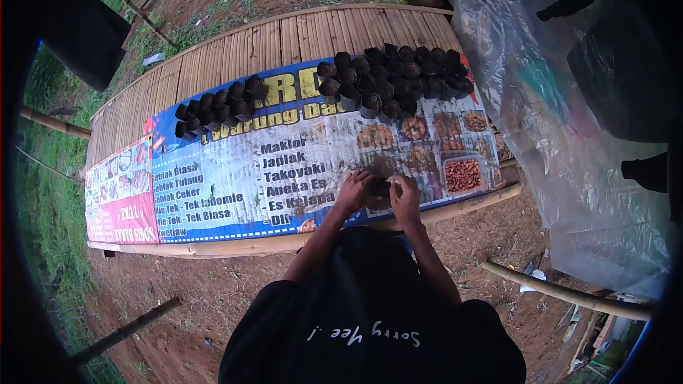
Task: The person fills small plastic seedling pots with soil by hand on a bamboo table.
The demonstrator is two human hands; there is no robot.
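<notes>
At the front edge of the banner-covered bamboo table, a small black planting bag point(377, 196) sits between my hands, dark and partly hidden by the fingers. My left hand point(358, 188) is curled against its left side. On the right, my right hand point(403, 195) has its fingertips pinched together over the bag's edge; whatever they hold is too small to make out. Loose dark soil point(382, 166) lies just beyond the fingers. Close to my right hand stands a clear plastic tub point(462, 157) of reddish-brown seeds point(463, 175).
Several black soil-filled bags point(388, 89) stand in a large group at the back right. A smaller group point(219, 108) is at the back left. The printed banner point(235, 192) covers the bamboo table point(299, 39). Plastic sheeting point(512, 64) hangs right; a bamboo pole point(569, 291) juts in below.
</notes>
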